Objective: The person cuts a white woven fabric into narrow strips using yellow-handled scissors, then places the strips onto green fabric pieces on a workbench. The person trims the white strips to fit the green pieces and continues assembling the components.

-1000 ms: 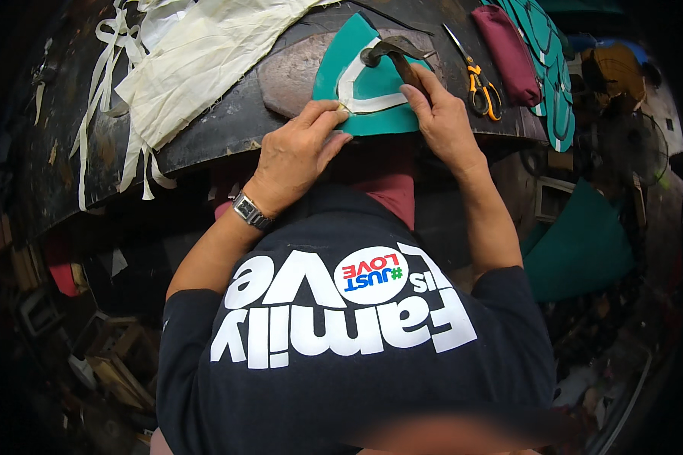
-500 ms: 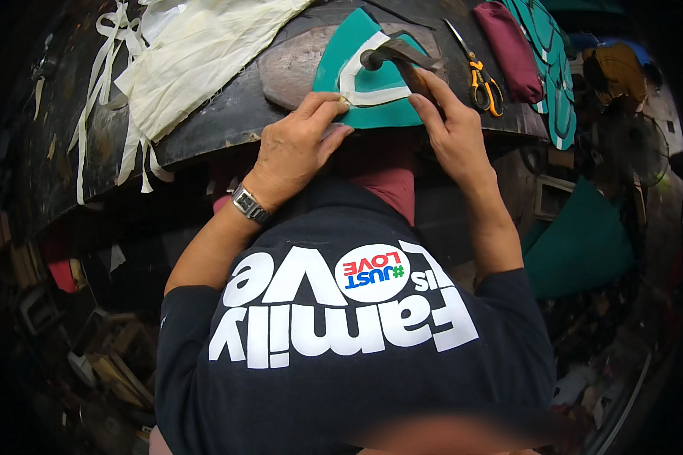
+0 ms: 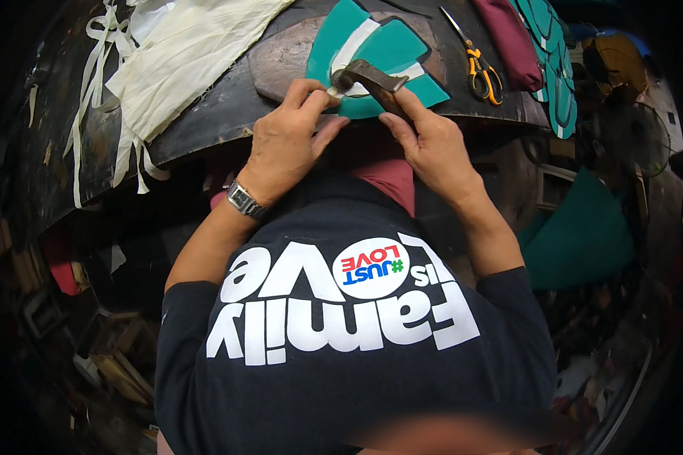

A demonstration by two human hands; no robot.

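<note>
- The teal piece (image 3: 372, 64) lies flat at the near edge of the dark workbench (image 3: 205, 114), right in front of the person. It is a curved, fan-like cut of thin sheet with a pale cream band running across it.
- A dark metal tool (image 3: 368, 76) rests on top of the piece, its long axis slanting from upper left down to the right.
- The piece lies just beyond the fingertips of both hands, and each is about equally close to it.
- The left hand (image 3: 284, 144) has its fingers pressed together and curled, the tips pinching the left end of the tool against the piece.
- The right hand (image 3: 432, 148) has its fingers close together, the forefinger laid along the tool's handle end.
- Farther out: orange-handled scissors (image 3: 482, 72) toward the right edge, a maroon pouch (image 3: 512, 38) beyond them, and cream cloth (image 3: 182, 53) with loose strips on the left side.
</note>
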